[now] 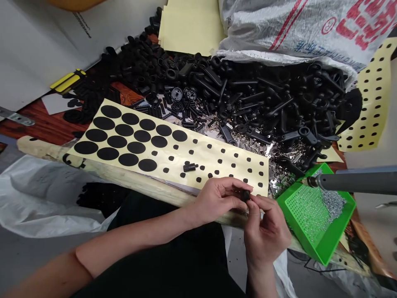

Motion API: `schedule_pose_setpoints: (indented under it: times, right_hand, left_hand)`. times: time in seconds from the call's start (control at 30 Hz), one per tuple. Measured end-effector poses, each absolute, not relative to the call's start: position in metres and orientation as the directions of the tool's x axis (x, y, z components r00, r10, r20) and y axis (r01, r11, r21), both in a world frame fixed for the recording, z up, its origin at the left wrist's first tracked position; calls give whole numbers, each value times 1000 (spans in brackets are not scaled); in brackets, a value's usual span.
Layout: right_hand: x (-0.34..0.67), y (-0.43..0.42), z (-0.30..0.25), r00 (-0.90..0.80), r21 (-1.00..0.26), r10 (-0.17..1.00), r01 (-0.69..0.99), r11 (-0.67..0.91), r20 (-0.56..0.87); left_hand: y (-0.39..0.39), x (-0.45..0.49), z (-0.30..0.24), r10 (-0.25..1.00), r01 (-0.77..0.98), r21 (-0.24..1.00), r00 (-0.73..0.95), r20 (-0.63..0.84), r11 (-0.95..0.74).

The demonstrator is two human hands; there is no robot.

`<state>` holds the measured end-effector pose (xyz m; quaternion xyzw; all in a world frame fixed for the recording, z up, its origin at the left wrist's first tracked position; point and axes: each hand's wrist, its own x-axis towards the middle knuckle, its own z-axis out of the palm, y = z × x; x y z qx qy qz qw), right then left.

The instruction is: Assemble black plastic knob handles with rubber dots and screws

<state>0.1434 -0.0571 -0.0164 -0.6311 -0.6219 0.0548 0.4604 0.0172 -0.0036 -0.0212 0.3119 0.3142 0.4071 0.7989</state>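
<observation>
- Fingers [256, 203] of both hands are gripping a small black plastic part [246, 195] from opposite sides, right of the frame's centre, with the left hand [214, 199] curling over it and the right hand [266, 231] pinching it from below, probably to steady it for close handling.
- That part is sitting just off the lower edge of a yellow backing sheet [223, 165], so the hands are working over the person's lap rather than on the crowded surface.
- Round black adhesive pads [102, 135] are lying across the sheet's left half, with smaller dots [220, 161] covering its right half, apparently kept within easy reach.
- A similar black part [190, 167] is resting on the sheet, near the hands.
- A grey electric screwdriver [356, 182] is pointing left from the right edge, its tip reaching over a green perforated tray [322, 248], seemingly placed to meet the loose screws [333, 203] gathered there.
- A wooden plank [124, 178] is supporting the sheet's lower edge, likely giving it a raised, steady base.
- A heap of black plastic parts [263, 99] is filling the upper middle, spilling from a woven sack [294, 25], and silvery metal pieces [257, 153] are lying just below it, all within reach.
</observation>
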Motion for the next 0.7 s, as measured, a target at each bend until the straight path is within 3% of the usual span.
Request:
schedule_pose_setpoints:
  times: [0.13,0.27,0.53,0.7]
  right_hand:
    - [141,-53,-10,163,-501,812,847,176,561]
    - [139,-51,-12,173,-491,816,858,151,552]
    - [143,-53,-20,310,-730,853,674,113,419]
    - [151,-54,-18,301,-765,879,635,105,371]
  left_hand:
    - [-5,20,-21,865,-414,795,429,-260,444]
    - [-6,22,-23,893,-363,848,378,-244,386]
    - [-1,20,-22,873,-410,799,405,-273,440]
    - [0,20,-22,867,-409,792,407,-285,453]
